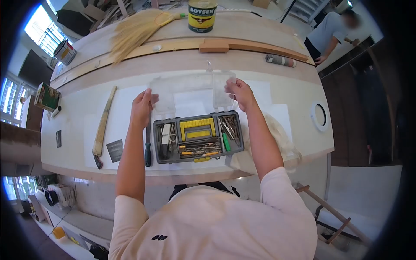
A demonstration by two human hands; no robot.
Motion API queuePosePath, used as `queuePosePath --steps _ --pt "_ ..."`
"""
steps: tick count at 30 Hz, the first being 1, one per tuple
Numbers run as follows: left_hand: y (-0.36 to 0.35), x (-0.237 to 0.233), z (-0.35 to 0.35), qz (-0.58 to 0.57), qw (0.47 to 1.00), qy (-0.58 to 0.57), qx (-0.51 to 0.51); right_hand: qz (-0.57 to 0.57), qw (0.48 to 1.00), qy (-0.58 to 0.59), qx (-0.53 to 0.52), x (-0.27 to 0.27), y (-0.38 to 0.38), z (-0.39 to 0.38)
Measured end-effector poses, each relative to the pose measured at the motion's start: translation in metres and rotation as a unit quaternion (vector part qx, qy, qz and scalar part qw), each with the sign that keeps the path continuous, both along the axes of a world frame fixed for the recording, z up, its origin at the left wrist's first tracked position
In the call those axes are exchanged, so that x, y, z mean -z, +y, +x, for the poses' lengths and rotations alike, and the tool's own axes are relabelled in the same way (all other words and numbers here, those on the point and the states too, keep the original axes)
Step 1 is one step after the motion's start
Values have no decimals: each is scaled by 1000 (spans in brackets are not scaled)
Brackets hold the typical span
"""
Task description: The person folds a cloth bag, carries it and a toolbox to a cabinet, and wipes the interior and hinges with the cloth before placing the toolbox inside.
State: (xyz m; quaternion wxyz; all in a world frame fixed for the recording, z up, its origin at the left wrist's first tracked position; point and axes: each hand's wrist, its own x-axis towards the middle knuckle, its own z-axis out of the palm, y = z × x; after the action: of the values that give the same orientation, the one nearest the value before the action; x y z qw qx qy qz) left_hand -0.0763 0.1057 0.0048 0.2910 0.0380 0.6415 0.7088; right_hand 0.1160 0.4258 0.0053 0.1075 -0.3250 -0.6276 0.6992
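A grey drill-bit case [176, 160] lies open on the worktable, its clear plastic lid [193, 82] tilted up and away from me. My left hand [142, 107] holds the lid's left edge, fingers closed on it. At the upper right corner, my right hand [241, 93] pinches the same lid. Inside the case are a yellow bit holder [197, 128], several dark drill bits [203, 147], a green piece [226, 142] and a white block [166, 133]. A screwdriver [148, 154] lies beside my left forearm.
On the left lie a wooden-handled tool [104, 121] and a dark square sheet [115, 150]. Behind are a broom [138, 32], a Boysen can [202, 16], a wood strip [264, 48] and a sandpaper roll [281, 60]. A white ring [320, 116] sits right. Another person [331, 32] stands at back right.
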Motion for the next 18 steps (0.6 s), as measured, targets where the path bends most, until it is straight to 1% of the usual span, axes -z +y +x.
queuePosePath --steps 2,3,5,6,7,10,11,13,15,16,18 --pt "-12 -30 17 -19 996 90 16 114 993 36 -17 -16 -12 17" --pt "-19 -41 31 -31 995 100 6 98 993 66 15 -26 -24 27" --pt "-38 -66 62 -67 980 185 43 146 987 61 14 -42 -46 61" --pt "-48 -69 74 -82 968 227 62 170 984 58 14 -49 -58 78" --pt "-60 -63 84 -70 966 235 81 196 979 42 27 -54 -72 95" --pt "-93 -45 121 -116 915 361 135 223 974 -9 26 -29 -101 147" --pt "-101 -40 131 -127 906 376 146 234 971 -33 27 -25 -114 164" --pt "-113 -28 150 -149 889 400 167 228 969 -49 82 -10 -139 186" --pt "-124 -14 160 -155 907 366 142 228 964 -51 129 16 -153 204" --pt "-126 -7 162 -158 914 350 130 231 960 -51 147 19 -158 207" --pt "-122 4 169 -134 947 280 79 238 952 -51 184 23 -168 210"
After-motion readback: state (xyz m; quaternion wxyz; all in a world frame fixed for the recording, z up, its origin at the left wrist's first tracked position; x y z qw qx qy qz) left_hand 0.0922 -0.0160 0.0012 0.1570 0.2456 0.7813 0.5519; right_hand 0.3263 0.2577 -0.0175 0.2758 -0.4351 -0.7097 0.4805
